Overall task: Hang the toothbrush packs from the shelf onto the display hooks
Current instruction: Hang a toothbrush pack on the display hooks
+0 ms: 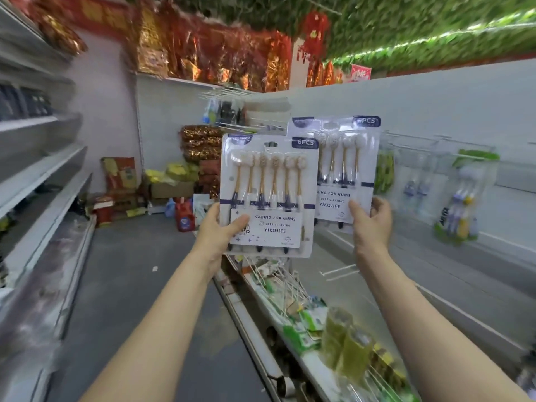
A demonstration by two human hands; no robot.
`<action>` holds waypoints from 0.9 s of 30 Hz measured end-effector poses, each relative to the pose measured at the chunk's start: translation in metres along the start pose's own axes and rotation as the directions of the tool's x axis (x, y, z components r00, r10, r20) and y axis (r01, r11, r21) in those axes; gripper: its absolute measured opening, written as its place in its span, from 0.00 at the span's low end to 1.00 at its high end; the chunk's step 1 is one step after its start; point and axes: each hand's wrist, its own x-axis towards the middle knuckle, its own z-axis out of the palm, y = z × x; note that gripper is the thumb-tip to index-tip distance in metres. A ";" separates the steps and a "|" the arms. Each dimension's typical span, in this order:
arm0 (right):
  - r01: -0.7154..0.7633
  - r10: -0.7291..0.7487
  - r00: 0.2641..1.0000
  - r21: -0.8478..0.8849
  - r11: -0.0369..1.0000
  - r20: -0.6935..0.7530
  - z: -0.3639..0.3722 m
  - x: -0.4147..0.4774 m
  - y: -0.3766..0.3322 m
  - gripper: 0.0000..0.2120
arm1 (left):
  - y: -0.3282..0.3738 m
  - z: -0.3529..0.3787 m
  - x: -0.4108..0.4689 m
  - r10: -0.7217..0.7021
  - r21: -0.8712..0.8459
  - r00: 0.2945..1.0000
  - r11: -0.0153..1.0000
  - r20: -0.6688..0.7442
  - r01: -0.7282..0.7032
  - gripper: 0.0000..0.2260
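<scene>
Aloft, left hand [216,232] tight on near pack [266,181], right hand [372,221] tight on far pack [345,158], lower edges.

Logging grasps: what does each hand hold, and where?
Left hand holds a clear plastic toothbrush pack by its lower left corner; right hand, a second identical pack by its lower right corner.

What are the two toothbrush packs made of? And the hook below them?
Left pack and right pack: probably clear shiny plastic over printed white card; it glints and brushes show through. Hook: looks like thin white metal wire, though blurred.
</scene>
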 end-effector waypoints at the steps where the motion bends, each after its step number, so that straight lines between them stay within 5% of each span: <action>1: 0.000 0.000 1.000 0.005 1.000 -0.018 0.023 0.003 0.010 0.19 | -0.003 -0.017 0.022 -0.001 0.010 1.000 1.000 0.011 0.001 0.18; 10: -0.005 0.000 0.997 -0.068 0.998 -0.073 0.197 0.046 0.078 0.17 | -0.022 -0.136 0.206 -0.042 -0.002 0.995 0.999 0.089 0.042 0.25; 23: 0.009 -0.016 0.992 -0.055 0.998 -0.128 0.377 0.182 0.209 0.19 | -0.107 -0.197 0.456 -0.045 -0.009 0.974 0.999 0.223 0.048 0.25; 27: 0.004 -0.011 0.991 -0.052 0.999 -0.131 0.435 0.242 0.247 0.18 | -0.118 -0.213 0.549 -0.041 0.014 0.965 0.999 0.258 0.039 0.34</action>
